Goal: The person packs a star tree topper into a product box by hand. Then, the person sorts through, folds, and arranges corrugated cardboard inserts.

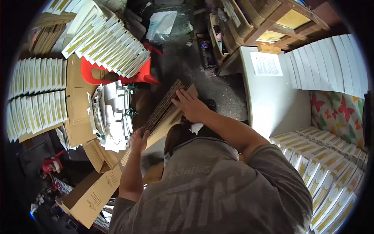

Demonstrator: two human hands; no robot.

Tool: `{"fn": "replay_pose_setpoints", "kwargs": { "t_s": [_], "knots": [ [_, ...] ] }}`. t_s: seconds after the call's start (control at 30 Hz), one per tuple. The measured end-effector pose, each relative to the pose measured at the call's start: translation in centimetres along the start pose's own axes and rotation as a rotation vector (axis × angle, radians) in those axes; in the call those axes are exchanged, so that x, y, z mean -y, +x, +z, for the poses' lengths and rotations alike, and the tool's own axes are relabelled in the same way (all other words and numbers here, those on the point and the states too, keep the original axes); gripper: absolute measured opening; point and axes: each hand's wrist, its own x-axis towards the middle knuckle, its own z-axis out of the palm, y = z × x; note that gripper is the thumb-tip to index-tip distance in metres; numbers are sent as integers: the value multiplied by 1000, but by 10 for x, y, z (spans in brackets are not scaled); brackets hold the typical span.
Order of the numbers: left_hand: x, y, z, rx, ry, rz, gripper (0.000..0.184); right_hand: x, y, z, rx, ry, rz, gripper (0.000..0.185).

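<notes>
A stack of flattened cardboard [161, 107] stands on edge in front of my body, slanting from lower left to upper right. My left hand [139, 142] grips its near left end, with thumb and fingers apart over the edge. Across the upper right part of the cardboard lies my right hand [191, 106], fingers stretched out and resting on it; its thumb is hidden. Just left of the stack is a pile of white folded pieces [115, 117].
White-and-gold packets fill a red plastic chair [146, 70] and more stand in rows [37, 111] at left. An open carton [95, 195] sits lower left. On the right are a white table [265, 101] and stacked packets [323, 167]. Wooden drawers [269, 19] stand at the back.
</notes>
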Motion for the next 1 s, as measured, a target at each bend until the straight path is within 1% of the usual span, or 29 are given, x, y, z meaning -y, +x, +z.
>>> {"fn": "replay_pose_setpoints", "kwargs": {
  "t_s": [0.03, 0.07, 0.13, 0.17, 0.23, 0.3, 0.33, 0.4, 0.47, 0.5, 0.63, 0.7, 0.73, 0.8, 0.83, 0.97, 1.0],
  "knots": [
    [-3, 2, -5, 33, -3, -28, 55, -5, -5, 20, -33, -62, -32, 76],
    [-8, 1, -9, 67, -7, -57, 56, -6, -7, 24, -31, -59, -40, 76],
    [-14, -6, -11, 136, -26, -123, 57, -4, -10, 27, -88, -148, -44, 70],
    [-9, -10, -3, 114, -32, -103, 57, 1, -13, 24, -80, -143, -56, 70],
    [-10, -21, 8, 87, -44, -80, 56, 7, -20, 9, 87, -112, -19, 65],
    [-27, -45, 17, 34, -7, -36, 58, 12, -24, -6, 250, -96, 27, 61],
    [-31, -54, 24, 41, 22, -19, 60, 17, -23, -8, 254, -103, 23, 61],
    [-36, -71, 41, 45, 44, -6, 62, 30, -20, -10, 55, -138, -61, 47],
    [-33, -85, 62, 0, 114, 80, 65, 39, -16, -9, -146, -168, -136, 35],
    [-31, -92, 64, 5, 114, 85, 65, 42, -15, -3, -144, -169, -129, 35],
    [-23, -106, 62, -42, -151, 226, 67, 49, -8, 36, 309, -67, -200, 18],
    [-10, -112, 47, -133, -128, 287, 65, 47, -5, 46, 270, -143, -169, 10],
    [3, -115, 46, -125, -127, 313, 65, 49, -2, 45, 264, -151, -143, 10],
    [35, -122, 53, -160, 91, 264, 61, 55, 0, 39, 261, -128, -115, 11],
    [45, -127, 54, -147, 97, 308, 61, 58, -7, 36, 250, -134, -71, 11],
    [80, -120, 49, 11, 94, 280, 55, 72, -38, 30, 316, -140, 37, 12],
    [79, -113, 43, 35, 108, 327, 55, 79, -50, 19, 393, -103, 145, 15]
  ]
}}
